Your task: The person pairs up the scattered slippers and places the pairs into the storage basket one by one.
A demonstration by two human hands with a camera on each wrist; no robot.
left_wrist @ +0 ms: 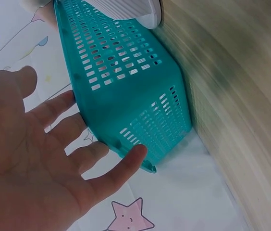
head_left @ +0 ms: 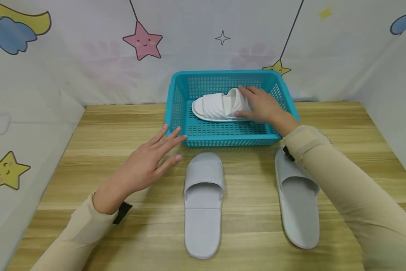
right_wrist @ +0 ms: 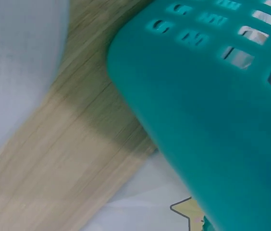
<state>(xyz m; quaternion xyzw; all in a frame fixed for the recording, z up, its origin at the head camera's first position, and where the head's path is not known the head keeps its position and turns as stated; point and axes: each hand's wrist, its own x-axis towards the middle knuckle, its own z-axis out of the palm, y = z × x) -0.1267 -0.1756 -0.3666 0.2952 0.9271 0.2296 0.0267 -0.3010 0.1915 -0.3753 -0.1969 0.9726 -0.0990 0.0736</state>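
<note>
In the head view, white slippers point(head_left: 214, 107) with two ribbed straps lie in a blue-green plastic basket point(head_left: 223, 143). My right hand point(head_left: 262, 105) reaches over the basket's right side and holds the right-hand strap, thumb at the front and fingers at the back. The palm hides the slipper's right end. Near the basket's front left corner is my left hand point(head_left: 143, 163), fingers spread and nothing held. In the left wrist view, its fingertips point(left_wrist: 138, 153) are close to or touching the rim; I cannot tell which.
One grey slipper point(head_left: 203, 222) lies on the wooden table point(head_left: 121, 150) before the basket. Another grey slipper point(head_left: 299, 210) lies to the right, its toe partly under my right sleeve point(head_left: 325, 165). Behind the basket hangs a white cloth point(head_left: 196, 22) printed with stars.
</note>
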